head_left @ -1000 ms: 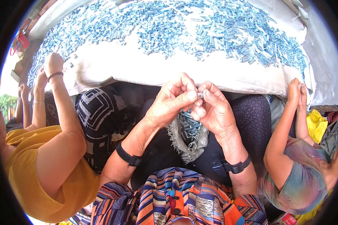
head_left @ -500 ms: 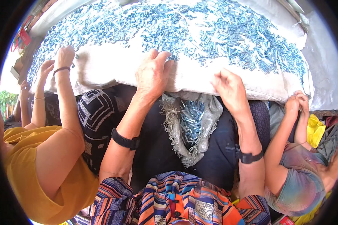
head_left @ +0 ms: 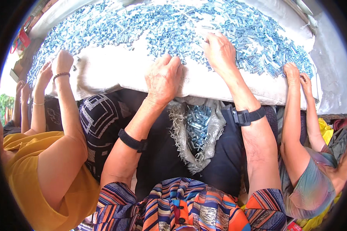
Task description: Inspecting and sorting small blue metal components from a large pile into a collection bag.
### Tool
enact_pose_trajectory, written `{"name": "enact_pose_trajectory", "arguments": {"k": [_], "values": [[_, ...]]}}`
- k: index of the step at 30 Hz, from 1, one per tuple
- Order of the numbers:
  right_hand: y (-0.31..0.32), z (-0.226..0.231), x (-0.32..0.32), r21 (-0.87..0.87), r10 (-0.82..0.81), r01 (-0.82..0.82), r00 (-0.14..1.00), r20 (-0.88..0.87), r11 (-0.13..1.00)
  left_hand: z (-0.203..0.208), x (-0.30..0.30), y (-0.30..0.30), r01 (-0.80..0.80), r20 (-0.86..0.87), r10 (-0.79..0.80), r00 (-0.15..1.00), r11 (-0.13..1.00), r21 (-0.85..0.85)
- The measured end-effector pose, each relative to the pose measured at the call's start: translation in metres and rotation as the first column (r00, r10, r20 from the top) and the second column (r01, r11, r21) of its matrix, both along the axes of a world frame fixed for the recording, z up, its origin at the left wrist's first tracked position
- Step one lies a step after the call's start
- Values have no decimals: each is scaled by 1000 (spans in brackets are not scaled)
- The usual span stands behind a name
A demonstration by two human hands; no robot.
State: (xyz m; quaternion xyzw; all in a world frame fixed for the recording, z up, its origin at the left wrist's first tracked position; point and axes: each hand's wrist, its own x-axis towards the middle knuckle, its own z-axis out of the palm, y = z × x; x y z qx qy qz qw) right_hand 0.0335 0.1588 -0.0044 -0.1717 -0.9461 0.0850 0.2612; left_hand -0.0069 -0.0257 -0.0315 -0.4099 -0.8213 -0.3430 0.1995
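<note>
Small shiny blue-silver metal pieces, some like short tubes, lie in a wide pile [head_left: 173, 36] on a pale cloth [head_left: 115, 69]. My left hand [head_left: 164, 79] is closed at the pile's near edge, its fingertips turned down and away; what they hold is hidden. Farther out over the pile, my right hand [head_left: 220, 53] has its fingers curled, with the tips among the pieces. I cannot make out what is between them. Below the cloth's edge, a frayed grey woven sack [head_left: 214, 140] stands open between my legs, with several long metal pieces [head_left: 198, 123] inside.
On the left, a person in a mustard top [head_left: 46, 169] has both hands at the pile. Another person in a multicoloured top [head_left: 312, 184] reaches to its right end. More hands show at far left. Yellow fabric [head_left: 325, 131] lies at the right.
My right hand has moved forward and left, from above the cloth's near edge onto the pile. My left hand has shifted slightly right. The right-hand person's hands have moved forward to the pile.
</note>
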Motion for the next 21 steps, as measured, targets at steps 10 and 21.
{"name": "enact_pose_trajectory", "arguments": {"k": [10,21], "values": [[-44,29,78,-878,106,-246,969,-222,411,18,4,-20,15,610,-135,780,980,198],[-67,24,129,-928,130,-334,940,-315,162,37,51,-28,52,724,-690,1,723,689]]}}
